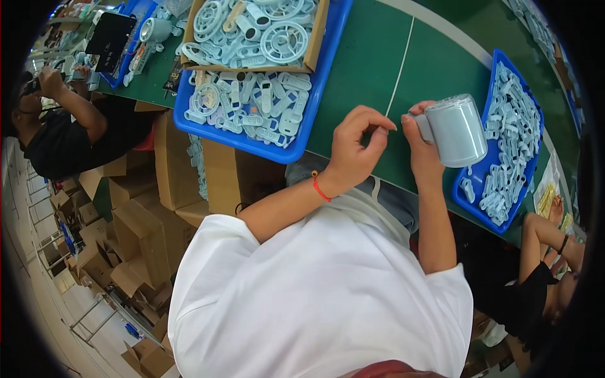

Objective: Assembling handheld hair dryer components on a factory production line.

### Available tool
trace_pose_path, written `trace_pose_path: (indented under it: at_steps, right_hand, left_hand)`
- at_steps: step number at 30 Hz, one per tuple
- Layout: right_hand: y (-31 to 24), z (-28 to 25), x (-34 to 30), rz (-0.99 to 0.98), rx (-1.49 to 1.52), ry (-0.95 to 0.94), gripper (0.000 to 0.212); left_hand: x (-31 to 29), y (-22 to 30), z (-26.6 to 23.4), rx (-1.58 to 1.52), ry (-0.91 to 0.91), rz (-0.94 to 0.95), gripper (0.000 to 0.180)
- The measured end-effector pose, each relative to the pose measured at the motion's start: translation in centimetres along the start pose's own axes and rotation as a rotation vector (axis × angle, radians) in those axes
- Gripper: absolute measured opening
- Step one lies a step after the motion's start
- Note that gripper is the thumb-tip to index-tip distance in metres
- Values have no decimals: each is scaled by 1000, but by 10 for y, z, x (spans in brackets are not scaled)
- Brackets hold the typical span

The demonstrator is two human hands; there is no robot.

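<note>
My right hand [421, 135] grips a pale blue cylindrical housing [457, 131] by the small handle on its side. The housing is smooth and glossy, and it is held up over the green table. To the left of it is my left hand [360, 150], with a red string bracelet at the wrist. Its fingers are loosely bent, the thumb and forefinger pointing toward the right hand, and nothing shows between them. The two hands are a short gap apart.
At the far left, a blue tray [277, 153] holds pale blue parts and a cardboard box [249, 68] of round grilles. Another blue tray [464, 200] of small parts lies on the right of the green table [359, 60]. Cardboard boxes [142, 233] crowd the floor. Co-workers sit on both sides.
</note>
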State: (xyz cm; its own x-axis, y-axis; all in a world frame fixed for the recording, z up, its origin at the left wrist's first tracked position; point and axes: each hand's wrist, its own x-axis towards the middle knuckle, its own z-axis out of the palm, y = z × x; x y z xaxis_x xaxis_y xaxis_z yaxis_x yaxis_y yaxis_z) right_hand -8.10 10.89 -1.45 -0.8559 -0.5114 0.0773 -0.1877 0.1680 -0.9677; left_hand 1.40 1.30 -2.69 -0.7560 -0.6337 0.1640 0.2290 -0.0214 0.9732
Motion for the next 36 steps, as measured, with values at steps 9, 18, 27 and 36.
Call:
trace_pose_path:
  at_steps: [9, 18, 27, 36]
  right_hand:
    - [-36, -15, -1, 270, 551, -394, 58]
    - [-33, -29, -9, 343, 701, -476, 64]
    - [-26, -22, -24, -222, -220, -116, 83]
    - [-18, -18, -29, -266, -350, -70, 80]
  left_hand:
    - [-10, 4, -6, -90, 11, -61, 7]
    - [-7, 7, -9, 18, -89, -109, 16]
    - [8, 36, 7, 226, -290, -97, 42]
    - [6, 28, 7, 165, -249, -242, 35]
